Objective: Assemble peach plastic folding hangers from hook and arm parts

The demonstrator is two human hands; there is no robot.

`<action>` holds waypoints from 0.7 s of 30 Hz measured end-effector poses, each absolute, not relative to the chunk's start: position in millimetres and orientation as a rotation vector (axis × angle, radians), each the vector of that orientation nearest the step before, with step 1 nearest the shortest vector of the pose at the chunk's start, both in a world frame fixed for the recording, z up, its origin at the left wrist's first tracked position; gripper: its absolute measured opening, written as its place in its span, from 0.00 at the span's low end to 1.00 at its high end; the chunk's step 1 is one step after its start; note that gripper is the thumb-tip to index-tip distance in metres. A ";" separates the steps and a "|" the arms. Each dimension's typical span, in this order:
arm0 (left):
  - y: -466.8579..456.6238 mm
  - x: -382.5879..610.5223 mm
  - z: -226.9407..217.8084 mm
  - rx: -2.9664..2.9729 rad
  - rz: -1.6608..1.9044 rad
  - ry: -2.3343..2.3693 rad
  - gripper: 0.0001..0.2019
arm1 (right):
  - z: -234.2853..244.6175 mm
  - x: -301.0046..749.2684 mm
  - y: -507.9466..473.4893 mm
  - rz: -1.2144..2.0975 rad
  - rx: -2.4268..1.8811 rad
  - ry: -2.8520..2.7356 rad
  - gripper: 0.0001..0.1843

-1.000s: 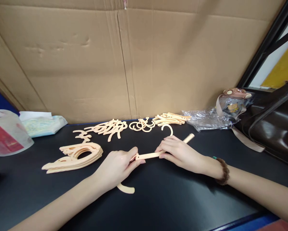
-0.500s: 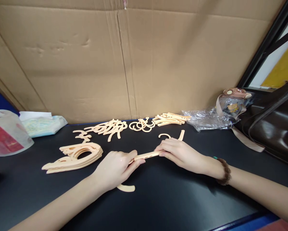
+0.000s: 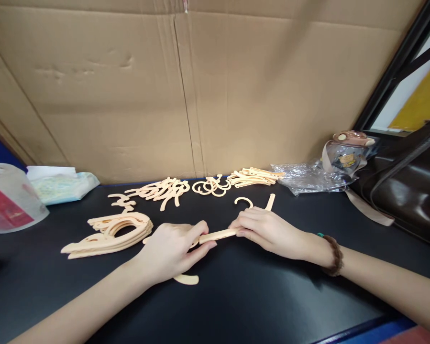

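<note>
Head view: left hand (image 3: 171, 251) and right hand (image 3: 268, 229) pinch opposite ends of one pale plastic bar (image 3: 218, 235), fingers narrow and closed on it, low over the black table (image 3: 254, 296) near centre. A curved piece (image 3: 186, 279) lies just under the left hand. Hook (image 3: 244, 201) sits just beyond the right hand. Stacked hangers (image 3: 109, 234) lie left; loose parts (image 3: 168, 188) along the far cardboard (image 3: 128, 95). Brown bag (image 3: 408, 191) far right.
</note>
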State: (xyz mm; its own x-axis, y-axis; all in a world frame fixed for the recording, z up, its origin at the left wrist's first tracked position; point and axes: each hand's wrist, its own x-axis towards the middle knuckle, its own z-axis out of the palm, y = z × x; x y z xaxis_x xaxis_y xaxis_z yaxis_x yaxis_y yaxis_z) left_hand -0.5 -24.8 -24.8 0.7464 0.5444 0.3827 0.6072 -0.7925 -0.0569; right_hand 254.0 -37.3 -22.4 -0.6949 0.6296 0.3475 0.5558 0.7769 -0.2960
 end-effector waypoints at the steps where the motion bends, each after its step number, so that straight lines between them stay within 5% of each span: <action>1: -24.8 0.1 -23.9 -2.768 -0.524 -0.941 0.11 | -22.5 253.8 -37.6 0.224 -0.900 -2.536 0.11; 14: -15.9 -2.5 -19.3 -2.761 -0.366 -1.085 0.11 | -26.1 258.2 -35.5 0.112 -1.048 -2.485 0.11; 21: -16.9 -3.2 -14.2 -2.575 0.012 -1.226 0.13 | -20.2 266.9 -30.0 -0.056 -1.386 -2.394 0.10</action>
State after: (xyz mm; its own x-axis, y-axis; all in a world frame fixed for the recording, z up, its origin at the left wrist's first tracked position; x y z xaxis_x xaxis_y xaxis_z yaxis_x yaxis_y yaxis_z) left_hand -3.2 -16.9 -14.2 0.6381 0.7612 0.1154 0.7589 -0.5966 -0.2611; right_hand 266.9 -30.0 -20.2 -0.4464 0.8293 0.3363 0.8441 0.5149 -0.1493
